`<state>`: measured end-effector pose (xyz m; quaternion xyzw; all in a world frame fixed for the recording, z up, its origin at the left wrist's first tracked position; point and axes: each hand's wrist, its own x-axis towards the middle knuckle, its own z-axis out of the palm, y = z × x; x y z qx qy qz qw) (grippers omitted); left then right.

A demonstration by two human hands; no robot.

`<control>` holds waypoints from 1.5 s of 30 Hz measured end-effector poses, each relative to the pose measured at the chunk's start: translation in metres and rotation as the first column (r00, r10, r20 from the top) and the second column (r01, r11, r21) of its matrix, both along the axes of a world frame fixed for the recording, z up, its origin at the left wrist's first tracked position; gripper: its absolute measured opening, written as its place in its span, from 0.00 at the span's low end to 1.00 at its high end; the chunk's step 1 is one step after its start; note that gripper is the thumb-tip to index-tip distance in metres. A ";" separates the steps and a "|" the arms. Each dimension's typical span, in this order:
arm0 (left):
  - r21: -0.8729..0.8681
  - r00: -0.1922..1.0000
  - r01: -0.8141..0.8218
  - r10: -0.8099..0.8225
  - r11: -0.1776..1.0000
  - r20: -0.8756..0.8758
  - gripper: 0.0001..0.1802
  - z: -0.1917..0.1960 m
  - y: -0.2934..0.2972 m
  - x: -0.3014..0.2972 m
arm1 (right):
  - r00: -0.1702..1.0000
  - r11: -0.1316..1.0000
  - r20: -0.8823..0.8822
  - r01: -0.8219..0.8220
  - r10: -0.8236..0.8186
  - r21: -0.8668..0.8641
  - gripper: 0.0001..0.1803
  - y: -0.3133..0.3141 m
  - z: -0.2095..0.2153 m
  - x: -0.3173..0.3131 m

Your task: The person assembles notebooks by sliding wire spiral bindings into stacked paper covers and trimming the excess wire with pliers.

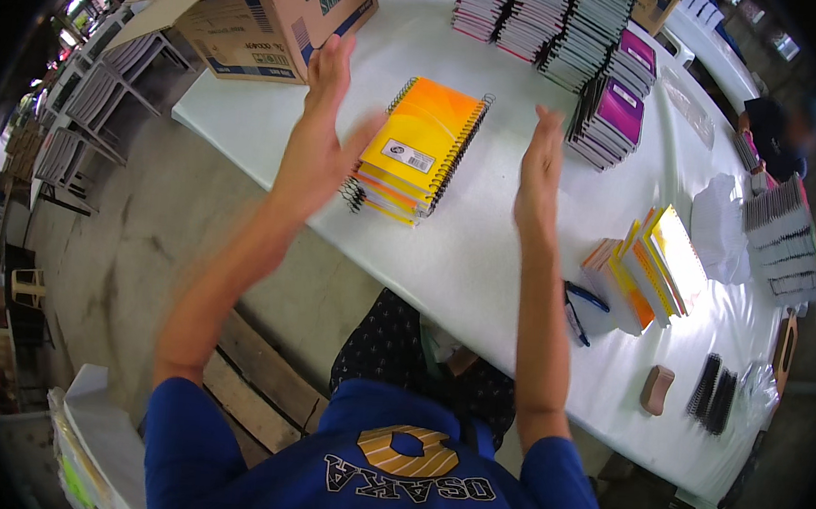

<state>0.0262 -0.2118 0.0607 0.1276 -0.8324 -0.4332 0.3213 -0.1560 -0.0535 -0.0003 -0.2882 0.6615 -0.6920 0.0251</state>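
Yellow notebook stack (423,142), left hand (323,145) perhaps touching

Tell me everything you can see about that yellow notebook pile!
The notebook pile lies flat, slightly slanted, on the white table. Its top cover looks smooth: yellow, turning orange at the far end, with pale curved lines and a white label near the close end. Dark, wire-like coils line the right side; more poke out at the lower left. Lower books peek out unevenly. The left hand's thumb overlaps its left edge, but touching is unclear; the right hand is apart from it.
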 end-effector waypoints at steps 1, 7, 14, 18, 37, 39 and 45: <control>-0.236 0.999 0.013 -0.022 0.972 -0.036 0.41 0.000 0.022 0.014 | 0.996 0.998 -0.084 0.045 -0.042 0.037 0.31 0.001 0.006 -0.012; 0.358 0.998 0.058 -0.060 0.932 -0.005 0.51 -0.064 0.123 0.085 | 0.927 0.789 -0.135 -0.215 0.350 0.575 0.44 -0.063 0.058 -0.074; 0.964 0.993 -0.112 0.057 0.240 0.102 0.50 -0.081 0.094 0.049 | 0.667 0.262 0.509 -0.711 0.544 0.652 0.56 -0.100 0.046 -0.108; 0.941 0.970 -0.226 0.146 0.250 0.194 0.51 -0.089 0.095 0.041 | 0.548 0.222 0.637 -0.825 0.542 0.520 0.59 -0.104 0.024 -0.104; 0.898 0.936 -0.095 -0.270 0.429 0.228 0.37 -0.061 -0.012 0.018 | 0.475 0.747 0.766 -0.664 0.432 -0.010 0.53 0.042 0.006 0.029; 0.945 0.941 -0.150 -0.251 0.291 0.226 0.32 -0.048 -0.008 0.013 | 0.545 0.777 0.741 -0.627 0.393 0.049 0.52 0.048 -0.007 0.010; 0.954 0.946 -0.051 -0.291 0.295 0.141 0.39 -0.036 0.007 0.006 | 0.732 0.807 0.554 -0.566 0.398 0.168 0.54 0.029 0.001 0.041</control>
